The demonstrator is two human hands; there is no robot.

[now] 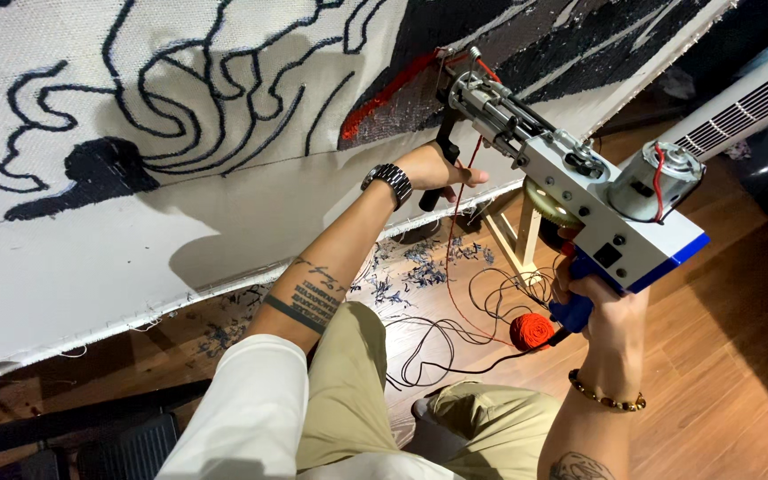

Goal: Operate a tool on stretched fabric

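A white and blue tufting gun [580, 191] points its needle tip at a stretched white cloth [135, 240] drawn with black lines. My right hand [602, 307] is shut on the gun's blue rear grip. My left hand [437, 169], with a metal watch on its wrist, is shut on the black front handle just below the cloth. The tip meets a patch of red tufting [384, 98] beside black filled areas. A thin red yarn [455, 240] runs from the gun down to a red yarn ball [532, 331] on the floor.
A black power cord [455, 333] loops over the wooden floor near my knees. Yarn scraps [411, 271] lie under the cloth's lower edge. A wooden frame leg [517, 240] stands behind the gun. A white slatted appliance [740, 111] is at the right.
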